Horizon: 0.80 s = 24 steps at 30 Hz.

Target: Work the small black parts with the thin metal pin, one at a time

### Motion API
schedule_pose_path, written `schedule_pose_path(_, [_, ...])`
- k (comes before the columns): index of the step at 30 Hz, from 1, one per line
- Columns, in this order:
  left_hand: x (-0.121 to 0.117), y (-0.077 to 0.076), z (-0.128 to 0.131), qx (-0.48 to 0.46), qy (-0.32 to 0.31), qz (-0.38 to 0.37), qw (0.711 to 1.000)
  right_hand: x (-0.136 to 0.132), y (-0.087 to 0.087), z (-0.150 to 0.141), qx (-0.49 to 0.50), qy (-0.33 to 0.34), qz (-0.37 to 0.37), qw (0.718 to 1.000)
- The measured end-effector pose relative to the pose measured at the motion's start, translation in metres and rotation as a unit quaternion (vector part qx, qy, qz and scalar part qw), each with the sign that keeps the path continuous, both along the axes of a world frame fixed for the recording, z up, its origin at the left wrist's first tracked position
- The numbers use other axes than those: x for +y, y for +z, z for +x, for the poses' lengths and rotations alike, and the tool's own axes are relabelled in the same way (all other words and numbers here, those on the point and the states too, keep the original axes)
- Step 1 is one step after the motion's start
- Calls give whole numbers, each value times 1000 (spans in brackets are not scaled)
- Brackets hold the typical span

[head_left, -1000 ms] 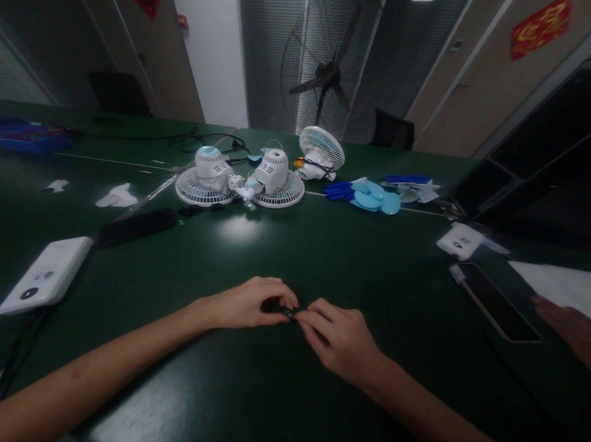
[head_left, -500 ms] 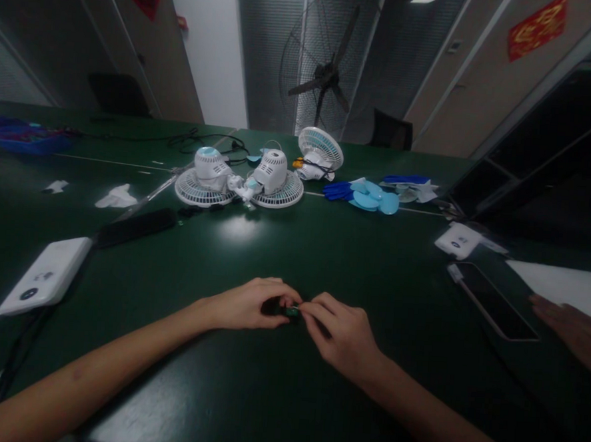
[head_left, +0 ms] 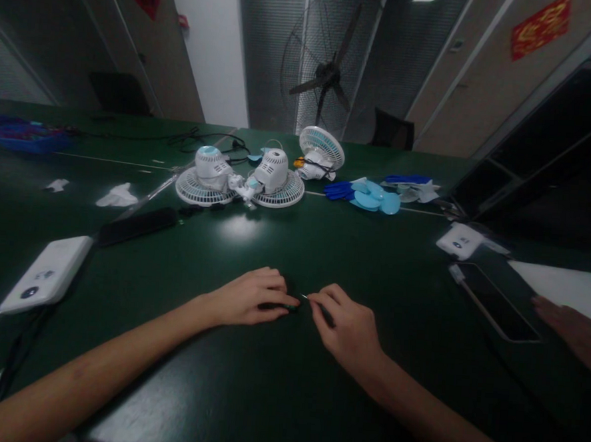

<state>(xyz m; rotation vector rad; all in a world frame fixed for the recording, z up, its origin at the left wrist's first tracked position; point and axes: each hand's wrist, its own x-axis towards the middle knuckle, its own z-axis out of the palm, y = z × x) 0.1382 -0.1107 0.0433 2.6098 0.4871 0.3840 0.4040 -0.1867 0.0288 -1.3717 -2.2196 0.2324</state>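
Note:
My left hand point(head_left: 253, 297) rests low over the dark green table point(head_left: 245, 391), its fingers closed on a small green piece point(head_left: 291, 307) that looks like a tiny circuit board. Most of that piece is hidden under the thumb and fingers. Just to the right, my right hand point(head_left: 347, 321) pinches a thin, shiny, pin-like metal piece point(head_left: 304, 296) between thumb and forefinger. The tip of it points left toward the green piece, with a small gap between them.
Two white fan heads point(head_left: 275, 180) lie face down at the back, with a third fan point(head_left: 322, 152) behind them. Blue fan blades point(head_left: 374, 198) sit right of these. White power banks point(head_left: 47, 272) and a phone point(head_left: 495, 301) flank me. Another person's hand point(head_left: 569, 331) is at far right.
My hands have moved slightly apart. The pin-like piece in my right hand now shows clear of the green piece, and my left fingers have flattened lower over the table.

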Motion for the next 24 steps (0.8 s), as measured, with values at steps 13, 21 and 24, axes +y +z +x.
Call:
schedule_pose_path(13, [85, -21, -92, -35, 380, 111, 918, -3, 5, 1, -43, 20, -39, 998])
schedule_pose_path(21, [97, -27, -110, 16, 457, 186, 870, -3, 7, 0, -63, 13, -43, 997])
schedule_pose_path(24, [97, -25, -111, 68, 474, 224, 848, -3, 6, 1, -63, 13, -44, 997])
